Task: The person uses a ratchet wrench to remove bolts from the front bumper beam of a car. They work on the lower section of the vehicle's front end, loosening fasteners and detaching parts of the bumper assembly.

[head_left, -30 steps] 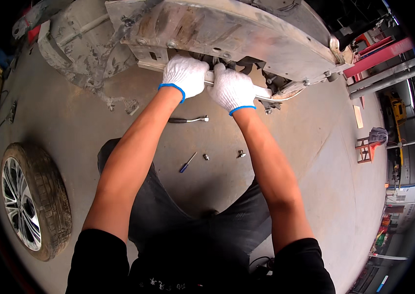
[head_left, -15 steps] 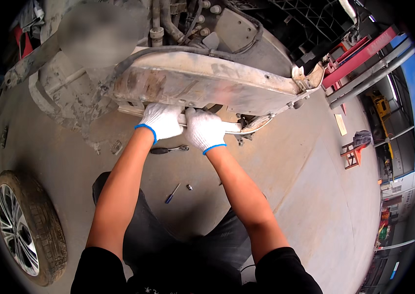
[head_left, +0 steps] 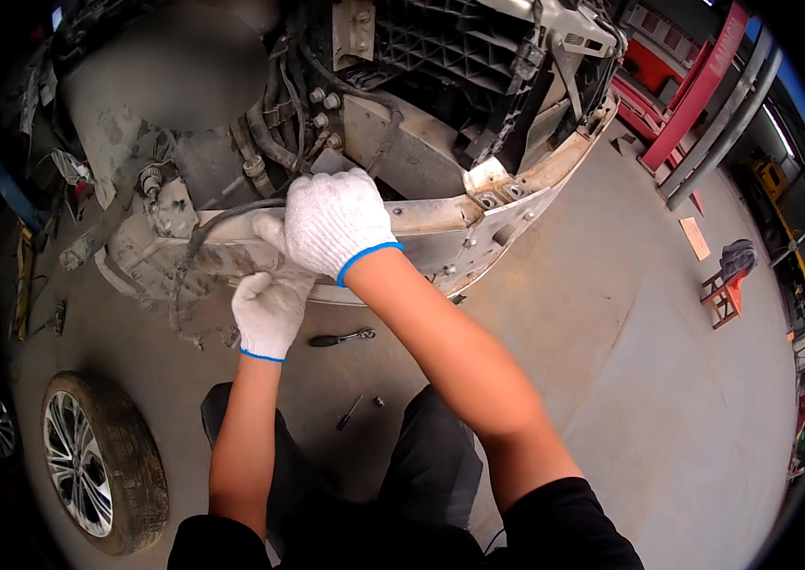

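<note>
A dusty, light metal crossmember (head_left: 426, 217) spans the stripped front of a car. My right hand (head_left: 336, 223), in a white knit glove with a blue cuff, is closed over its upper edge, fingers curled and thumb to the left. Just below and left of it, my left hand (head_left: 271, 309), in a matching glove, is closed against the crossmember's lower edge. What its fingers grip is hidden. A dark hose (head_left: 201, 237) runs along the crossmember to the left of my hands. Below them a ratchet wrench (head_left: 340, 338) lies on the floor.
A blue-handled screwdriver (head_left: 349, 413) and a small socket (head_left: 379, 402) lie between my knees. The detached wheel (head_left: 103, 461) stands at lower left. At right are a red lift post (head_left: 701, 90) and a small stool (head_left: 723, 296) with dark cloth on it.
My right hand has moved up and left onto the upper edge. My left hand has shifted down and left from the lower strip. The view has turned, showing more of the engine bay.
</note>
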Motion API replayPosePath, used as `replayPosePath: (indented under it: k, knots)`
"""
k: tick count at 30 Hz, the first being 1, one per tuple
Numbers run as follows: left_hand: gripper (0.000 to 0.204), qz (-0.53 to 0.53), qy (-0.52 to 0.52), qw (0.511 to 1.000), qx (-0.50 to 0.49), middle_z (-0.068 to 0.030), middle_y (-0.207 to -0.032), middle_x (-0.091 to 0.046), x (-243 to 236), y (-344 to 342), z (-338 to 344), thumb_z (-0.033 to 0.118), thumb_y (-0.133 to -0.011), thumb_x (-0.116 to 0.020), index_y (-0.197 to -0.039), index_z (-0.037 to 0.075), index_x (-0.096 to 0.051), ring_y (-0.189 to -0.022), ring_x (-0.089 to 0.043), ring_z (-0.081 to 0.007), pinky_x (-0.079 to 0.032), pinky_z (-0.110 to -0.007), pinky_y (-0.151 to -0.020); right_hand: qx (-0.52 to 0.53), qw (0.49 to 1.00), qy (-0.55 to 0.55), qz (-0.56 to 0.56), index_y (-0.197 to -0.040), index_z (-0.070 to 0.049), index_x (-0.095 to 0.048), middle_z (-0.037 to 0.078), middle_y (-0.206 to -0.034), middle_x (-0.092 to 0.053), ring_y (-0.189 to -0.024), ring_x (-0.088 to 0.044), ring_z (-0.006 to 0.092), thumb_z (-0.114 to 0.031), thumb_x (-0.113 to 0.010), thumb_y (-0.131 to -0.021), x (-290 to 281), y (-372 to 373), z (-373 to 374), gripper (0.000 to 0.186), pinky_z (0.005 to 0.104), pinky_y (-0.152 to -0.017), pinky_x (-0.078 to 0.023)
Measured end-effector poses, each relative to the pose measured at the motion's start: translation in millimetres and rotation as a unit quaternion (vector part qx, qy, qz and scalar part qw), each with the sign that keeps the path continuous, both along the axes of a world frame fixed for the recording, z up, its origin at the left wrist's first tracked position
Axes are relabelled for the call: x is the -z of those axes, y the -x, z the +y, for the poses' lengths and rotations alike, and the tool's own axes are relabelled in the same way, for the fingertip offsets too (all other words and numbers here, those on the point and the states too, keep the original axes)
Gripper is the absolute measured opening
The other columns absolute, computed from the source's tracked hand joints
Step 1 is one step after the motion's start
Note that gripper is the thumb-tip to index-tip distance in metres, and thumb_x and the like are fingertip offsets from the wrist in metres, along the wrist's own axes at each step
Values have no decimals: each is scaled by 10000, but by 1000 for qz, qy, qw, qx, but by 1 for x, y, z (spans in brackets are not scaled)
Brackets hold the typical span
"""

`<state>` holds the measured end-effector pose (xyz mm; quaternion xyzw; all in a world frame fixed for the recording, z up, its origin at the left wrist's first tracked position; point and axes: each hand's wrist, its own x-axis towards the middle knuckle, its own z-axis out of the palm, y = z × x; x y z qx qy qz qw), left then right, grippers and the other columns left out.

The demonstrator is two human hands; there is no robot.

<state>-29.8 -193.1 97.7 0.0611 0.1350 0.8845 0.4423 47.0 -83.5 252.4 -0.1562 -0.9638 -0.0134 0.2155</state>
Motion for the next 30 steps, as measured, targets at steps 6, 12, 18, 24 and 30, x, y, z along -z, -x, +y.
replayPosePath:
  k: [6,12,18,24,30]
  knots:
    - [468,-113,66,982,-138,-119,-1363,-543,-51,-18,11,253,-844,-419,-1249,60,-556,-1317,-458,-288,-342,-456,-1106,17,980,-64,188,-816,-14,-696,157,-812,-655,-788,-639,304,-536,-624,-791,18,1,2,528,411,-793,-462]
    - [435,-119,131,974,-143,-111,-1296,-591,-51,-25,13,140,-799,-414,-1188,38,-577,-1257,-521,-257,-379,-467,-1086,64,992,64,87,-813,-35,-676,155,-835,-643,-760,-669,312,-511,-636,-780,15,-5,-8,480,434,-664,-515]
    - [528,-88,129,981,-117,-167,-1345,-509,-46,-26,25,27,-748,-387,-1263,-20,-487,-1285,-470,-300,-370,-466,-1111,103,987,50,112,-841,-37,-677,134,-778,-654,-735,-682,306,-467,-597,-825,18,-13,-2,438,437,-674,-529]
    - [474,-63,130,981,-127,-206,-1302,-524,-36,-13,17,-18,-740,-367,-1195,-99,-472,-1252,-483,-342,-376,-484,-1101,47,976,9,213,-775,-64,-647,131,-748,-643,-693,-671,295,-309,-642,-789,31,-9,3,246,438,-662,-517]
    - [416,-26,143,985,-98,-158,-1250,-557,-44,-16,10,-43,-741,-374,-1136,-79,-500,-1181,-532,-279,-429,-412,-1044,59,980,23,188,-780,-54,-644,134,-762,-637,-698,-666,291,-305,-640,-789,20,-13,1,250,440,-672,-515]
